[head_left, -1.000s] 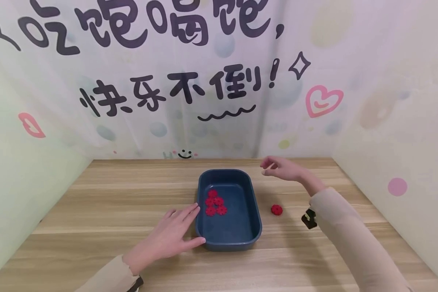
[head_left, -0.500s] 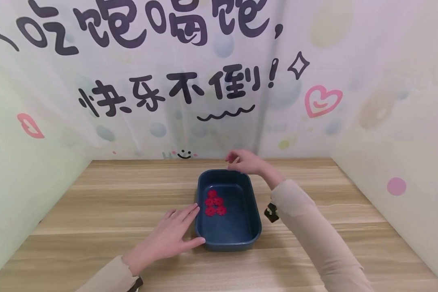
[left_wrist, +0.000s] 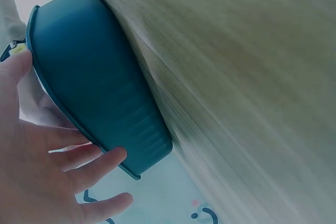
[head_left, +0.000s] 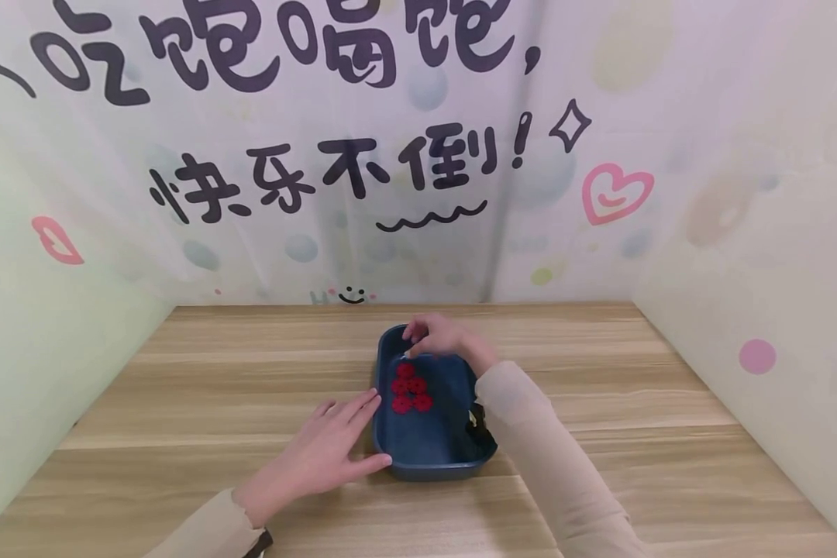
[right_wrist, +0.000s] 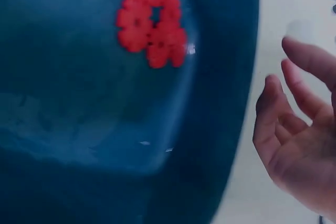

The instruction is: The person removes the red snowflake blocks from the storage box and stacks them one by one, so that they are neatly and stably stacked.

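A dark blue, deep rectangular tray (head_left: 428, 449) with rounded corners lies on the wooden table. Inside, several red flower-shaped pieces (head_left: 402, 404) sit grouped along its left side. My left hand (head_left: 321, 449) rests against the tray's left rim, its fingers extended; in the left wrist view, thumb and fingertips touch the rim and outer wall. Over the tray's far end hovers my right hand (head_left: 432, 337), just beyond the flower pieces. The right wrist view shows that hand (right_wrist: 299, 129) with loosely bent fingers and nothing between them. My right sleeve and a dark wrist device cover part of the tray's right side.
The wooden table (head_left: 216, 387) extends to both sides of the tray. A white printed backdrop (head_left: 286, 256) with dark lettering stands along the far edge, and pale panels (head_left: 746, 271) enclose the sides.
My right hand has moved left from beside the tray to over its far end. The single red flower piece on the table at right is now hidden behind my sleeve. The left hand stays put.
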The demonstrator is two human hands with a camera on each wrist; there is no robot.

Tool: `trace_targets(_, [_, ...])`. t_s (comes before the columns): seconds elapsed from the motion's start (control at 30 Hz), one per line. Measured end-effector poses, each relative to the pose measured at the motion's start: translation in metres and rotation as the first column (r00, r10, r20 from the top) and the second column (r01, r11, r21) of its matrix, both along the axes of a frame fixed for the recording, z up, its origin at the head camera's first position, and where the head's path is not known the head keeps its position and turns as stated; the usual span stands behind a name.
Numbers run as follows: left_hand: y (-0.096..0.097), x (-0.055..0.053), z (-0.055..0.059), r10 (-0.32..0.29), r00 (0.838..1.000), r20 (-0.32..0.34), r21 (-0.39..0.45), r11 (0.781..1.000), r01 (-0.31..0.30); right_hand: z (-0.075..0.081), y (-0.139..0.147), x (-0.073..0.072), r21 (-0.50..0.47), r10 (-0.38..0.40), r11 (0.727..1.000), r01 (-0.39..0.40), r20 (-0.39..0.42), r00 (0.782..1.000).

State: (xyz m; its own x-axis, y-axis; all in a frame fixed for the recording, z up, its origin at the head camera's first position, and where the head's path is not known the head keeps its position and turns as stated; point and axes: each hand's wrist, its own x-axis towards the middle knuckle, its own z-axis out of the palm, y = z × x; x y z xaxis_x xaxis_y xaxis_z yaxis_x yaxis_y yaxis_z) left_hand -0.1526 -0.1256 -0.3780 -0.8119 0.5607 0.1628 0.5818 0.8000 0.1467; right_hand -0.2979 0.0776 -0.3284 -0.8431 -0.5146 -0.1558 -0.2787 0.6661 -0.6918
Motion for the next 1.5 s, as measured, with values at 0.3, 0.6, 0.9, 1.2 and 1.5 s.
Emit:
trace_targets(0.3, [0.0, 0.0, -0.002, 0.005, 1.0, 0.002, 0.001, 1.0, -0.005, -0.025, 0.007, -0.004, 0.011, -0.004, 1.0, 0.003, 0.107, 0.994])
trace_targets(0.6, [0.0, 0.0, -0.002, 0.002, 1.0, 0.006, 0.011, 1.0, -0.002, -0.044, 0.012, -0.003, 0.027, -0.038, 0.999, 0.034, 0.188, 0.981])
trace_targets(0.9, [-0.001, 0.0, 0.0, 0.001, 1.0, 0.007, 0.008, 1.0, -0.001, -0.053, 0.004, -0.002, 0.125, -0.037, 0.992, 0.017, 0.156, 0.987])
trace_targets(1.2, [-0.001, -0.001, -0.001, 0.003, 1.0, 0.017, 0.006, 1.0, -0.003, -0.052, 0.0, 0.001, 0.193, -0.033, 0.981, 0.013, 0.099, 0.995])
trace_targets(1.5, [0.0, 0.0, 0.0, 0.005, 1.0, 0.019, 0.004, 1.0, -0.005, -0.052, -0.001, 0.002, 0.174, -0.035, 0.985, 0.019, 0.087, 0.996])
